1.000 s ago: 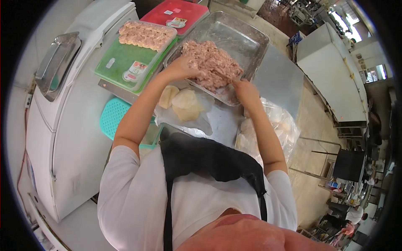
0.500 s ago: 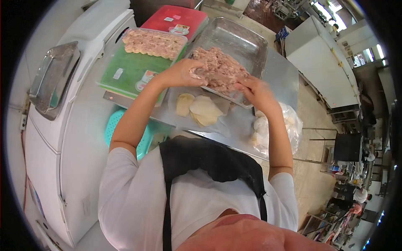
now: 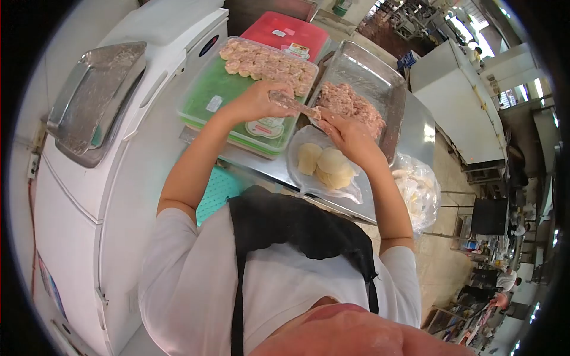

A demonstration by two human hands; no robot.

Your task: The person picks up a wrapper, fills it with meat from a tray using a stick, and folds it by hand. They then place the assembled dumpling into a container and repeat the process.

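Observation:
My left hand (image 3: 261, 102) is curled above the green-lidded box, its fingers closed around something I cannot make out. My right hand (image 3: 349, 135) grips a flat spatula (image 3: 298, 105) smeared with meat, and the wide end of it reaches to my left fingers. Right behind my right hand, raw minced meat (image 3: 350, 107) fills the near part of a deep metal tray (image 3: 399, 95). Round pale dough wrappers (image 3: 333, 168) lie on a clear plastic bag (image 3: 301, 178) below my hands. Rows of filled dumplings (image 3: 270, 66) sit in a clear tray on the green lid (image 3: 208, 89).
A red-lidded box (image 3: 291, 29) stands at the back. At the table's right edge sits a plastic bag with pale contents (image 3: 415, 190). A turquoise basket (image 3: 217, 193) is below the table edge. On the left, a white freezer (image 3: 71, 202) carries an empty metal tray (image 3: 98, 89).
Both hands have drawn away from the minced meat, toward the left and nearer to the green lid. The spatula now shows plainly between them. The whole view has shifted, with the table further right.

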